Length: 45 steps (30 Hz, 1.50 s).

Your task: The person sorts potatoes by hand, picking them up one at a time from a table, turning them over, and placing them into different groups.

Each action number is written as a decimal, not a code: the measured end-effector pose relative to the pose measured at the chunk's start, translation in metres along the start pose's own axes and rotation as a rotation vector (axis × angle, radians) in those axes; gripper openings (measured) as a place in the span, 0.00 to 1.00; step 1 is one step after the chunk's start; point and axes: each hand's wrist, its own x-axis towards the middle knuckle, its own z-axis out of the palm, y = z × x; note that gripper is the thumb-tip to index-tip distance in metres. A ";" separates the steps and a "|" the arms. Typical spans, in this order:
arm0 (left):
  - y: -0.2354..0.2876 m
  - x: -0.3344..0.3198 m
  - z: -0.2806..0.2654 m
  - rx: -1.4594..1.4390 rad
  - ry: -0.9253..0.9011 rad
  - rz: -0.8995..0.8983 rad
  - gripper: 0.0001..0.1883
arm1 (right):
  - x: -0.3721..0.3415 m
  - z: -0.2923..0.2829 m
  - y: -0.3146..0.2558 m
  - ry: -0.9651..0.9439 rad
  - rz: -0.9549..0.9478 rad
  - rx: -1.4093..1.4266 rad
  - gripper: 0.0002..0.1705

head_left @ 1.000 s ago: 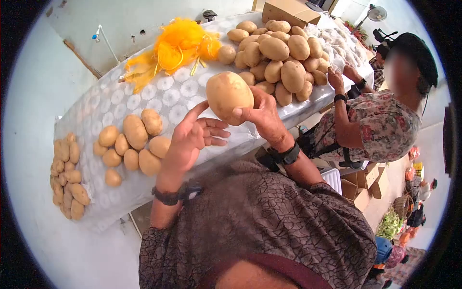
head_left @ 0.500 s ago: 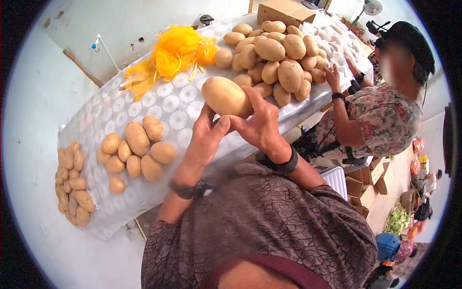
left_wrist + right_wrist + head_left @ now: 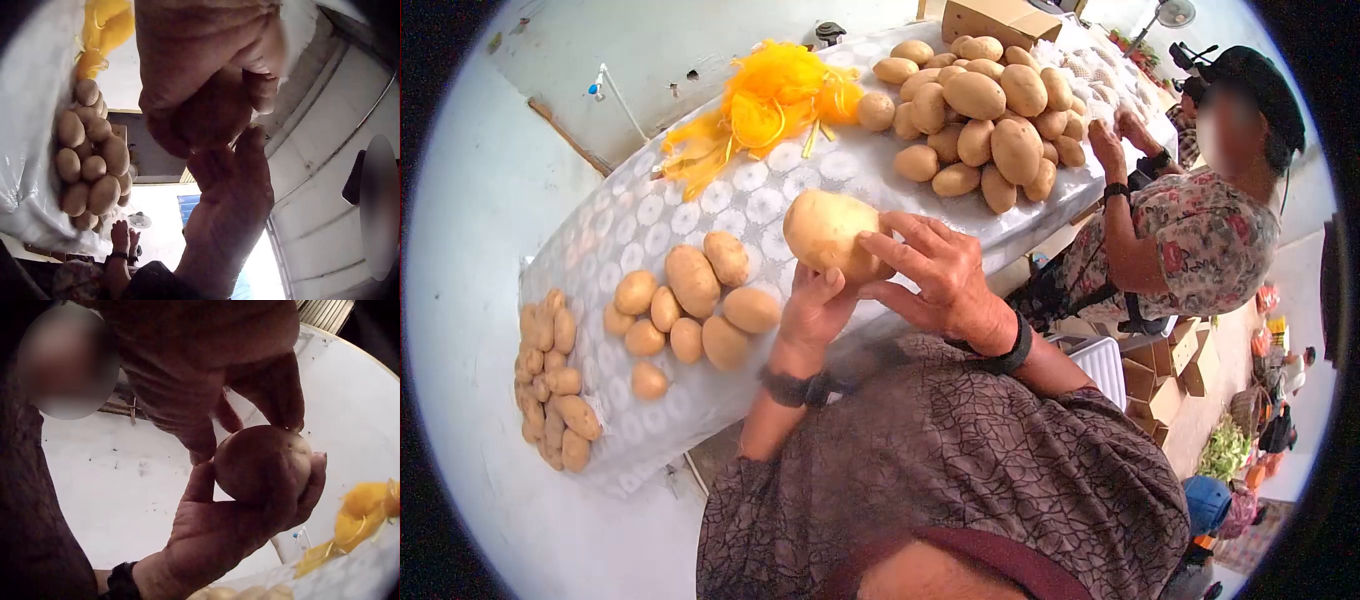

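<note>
Now, held potato, head view: the held potato is raised above the tabletop, between both hands; compared with half a second ago, it sits lower and farther left, with a wider gap to the large potato pile.
Left hand, head view: the left hand cradles the potato from below, thumb against it.
Right hand, head view: the right hand has fingers spread on the potato's right side; earlier it reached round that end.
Near edge, head view: the tabletop's border slants up to the right, passing behind the hands.
Open room, head view: patterned cloth shows between the small potato group and the yellow netting, and left of that group toward the leftmost potato cluster.
Grip, left wrist view: the left hand curls over the shaded potato, the right hand meeting it from below; the large potato pile stands apart at left.
Grip, right wrist view: the left hand wraps the potato from beneath, while the right hand pinches it from above.
Side room, right wrist view: pale wall shows around the hands; yellow netting lies apart at lower right.
</note>
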 end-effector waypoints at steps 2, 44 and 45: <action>0.001 -0.001 -0.004 -0.001 0.016 -0.008 0.40 | -0.002 0.002 -0.001 -0.020 0.034 0.064 0.31; -0.070 0.211 -0.109 1.462 0.448 0.127 0.46 | -0.084 0.004 0.140 -0.310 0.874 0.505 0.19; -0.074 0.216 -0.114 1.461 0.449 0.126 0.46 | -0.088 0.005 0.142 -0.312 0.875 0.505 0.19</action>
